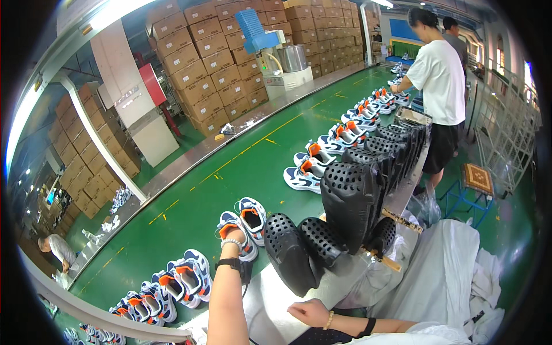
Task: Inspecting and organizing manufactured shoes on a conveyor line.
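Observation:
My left hand (234,235) reaches into the opening of a white, navy and orange sneaker (247,248) on the green work surface; its fingers are hidden inside the shoe. Just right of it stands a matching sneaker (253,217), angled away from me. My right hand (310,313) is held low in front of me with the fingers curled closed; whatever may be in them is hidden. Between that hand and the sneakers lean black shoe-shaped forms with round holes, the nearest one (287,247) beside a smaller one (323,238).
More sneakers (185,279) line the green belt (230,184) at left, and others run to the far right. A row of black forms (351,195) stands along the edge. A person in a white shirt (440,80) works further down. Pale cloth (437,276) hangs at right, near a stool (476,178).

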Available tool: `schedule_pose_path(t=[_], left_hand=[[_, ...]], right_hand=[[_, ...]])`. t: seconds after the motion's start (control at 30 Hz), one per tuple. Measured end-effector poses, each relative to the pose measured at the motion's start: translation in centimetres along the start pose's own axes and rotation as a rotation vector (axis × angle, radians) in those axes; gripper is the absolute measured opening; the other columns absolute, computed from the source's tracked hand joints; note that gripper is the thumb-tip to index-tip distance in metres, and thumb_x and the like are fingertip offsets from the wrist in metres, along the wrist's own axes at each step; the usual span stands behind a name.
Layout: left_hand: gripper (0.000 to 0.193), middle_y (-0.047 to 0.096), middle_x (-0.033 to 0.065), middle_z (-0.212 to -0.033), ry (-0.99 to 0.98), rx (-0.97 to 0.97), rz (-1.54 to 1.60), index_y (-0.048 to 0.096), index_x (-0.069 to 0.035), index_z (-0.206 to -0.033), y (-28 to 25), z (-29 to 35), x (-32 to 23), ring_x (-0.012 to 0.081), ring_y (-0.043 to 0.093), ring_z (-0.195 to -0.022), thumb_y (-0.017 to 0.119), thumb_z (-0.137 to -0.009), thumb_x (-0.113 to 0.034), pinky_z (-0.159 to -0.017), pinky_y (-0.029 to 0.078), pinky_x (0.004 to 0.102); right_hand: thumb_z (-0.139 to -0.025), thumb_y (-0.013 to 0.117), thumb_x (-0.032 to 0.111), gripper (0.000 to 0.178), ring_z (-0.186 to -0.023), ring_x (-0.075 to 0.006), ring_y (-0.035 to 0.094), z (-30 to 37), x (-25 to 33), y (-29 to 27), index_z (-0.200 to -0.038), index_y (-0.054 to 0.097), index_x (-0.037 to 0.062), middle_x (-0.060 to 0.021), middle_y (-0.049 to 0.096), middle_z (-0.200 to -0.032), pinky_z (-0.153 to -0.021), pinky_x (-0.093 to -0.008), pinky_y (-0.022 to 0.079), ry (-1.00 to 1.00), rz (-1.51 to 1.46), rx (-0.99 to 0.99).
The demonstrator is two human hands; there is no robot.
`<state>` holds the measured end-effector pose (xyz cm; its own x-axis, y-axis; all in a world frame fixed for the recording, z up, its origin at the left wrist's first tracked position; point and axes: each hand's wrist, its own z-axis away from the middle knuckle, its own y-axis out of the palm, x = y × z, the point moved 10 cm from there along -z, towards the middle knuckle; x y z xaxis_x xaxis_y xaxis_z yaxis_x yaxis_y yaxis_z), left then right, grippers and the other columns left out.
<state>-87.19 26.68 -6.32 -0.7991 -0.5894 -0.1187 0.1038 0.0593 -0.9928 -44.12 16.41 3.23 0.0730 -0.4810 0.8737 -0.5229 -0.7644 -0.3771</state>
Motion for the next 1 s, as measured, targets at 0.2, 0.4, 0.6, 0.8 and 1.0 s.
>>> schedule_pose_path(t=[0.2,0.4,0.6,0.8,1.0], left_hand=[[0.031,0.065,0.0165,-0.101,-0.072,-0.191,-0.282,0.065,-0.004,-0.096,-7.0,7.9,-4.8,0.0311,0.064,-0.094,0.068,-0.07,-0.021,-0.078,0.051,0.0396],[0.026,0.065,0.015,-0.092,-0.054,-0.252,-0.357,0.065,-0.006,-0.092,-10.9,12.6,-7.0,0.0306,0.066,-0.085,0.066,-0.071,-0.02,-0.068,0.052,0.0388],[0.04,0.065,0.0174,-0.106,-0.039,-0.118,-0.317,0.062,-0.003,-0.11,-10.7,13.7,-6.1,0.0336,0.065,-0.093,0.06,-0.081,-0.031,-0.079,0.05,0.0407],[0.028,0.068,0.0179,-0.101,0.401,0.383,-0.293,0.07,0.0,-0.097,-6.4,19.1,-7.3,0.0314,0.064,-0.095,0.058,-0.077,-0.015,-0.085,0.048,0.0367],[0.028,0.068,0.017,-0.1,0.335,0.635,-0.161,0.07,0.001,-0.095,-6.3,17.7,-5.7,0.0297,0.065,-0.094,0.056,-0.073,-0.011,-0.082,0.048,0.0343]], right_hand=[[-0.089,0.057,0.031,0.02,-0.057,-0.0285,0.062,0.3,-0.9,0.8,-0.092,0.066,0.0132,-0.0085,0.062,-0.063,-0.054,-0.0372,0.048,0.027,0.13,0.041],[-0.09,0.057,0.03,0.02,-0.057,-0.0289,0.061,0.4,-1.1,1.0,-0.089,0.066,0.0131,-0.0088,0.061,-0.062,-0.054,-0.0392,0.047,0.002,0.104,0.006],[-0.09,0.055,0.031,0.02,-0.061,-0.0317,0.061,0.1,-1.5,0.6,-0.09,0.065,0.0135,-0.0112,0.062,-0.065,-0.056,-0.042,0.047,0.034,0.136,-0.05],[-0.091,0.053,0.033,0.022,-0.063,-0.0343,0.061,-0.1,-1.2,0.7,-0.09,0.065,0.0136,-0.0135,0.061,-0.066,-0.058,-0.0442,0.046,0.02,0.099,-0.047],[-0.091,0.052,0.034,0.023,-0.063,-0.034,0.06,0.0,-1.1,1.3,-0.09,0.065,0.014,-0.0135,0.061,-0.066,-0.058,-0.0445,0.045,0.059,0.163,-0.024]])
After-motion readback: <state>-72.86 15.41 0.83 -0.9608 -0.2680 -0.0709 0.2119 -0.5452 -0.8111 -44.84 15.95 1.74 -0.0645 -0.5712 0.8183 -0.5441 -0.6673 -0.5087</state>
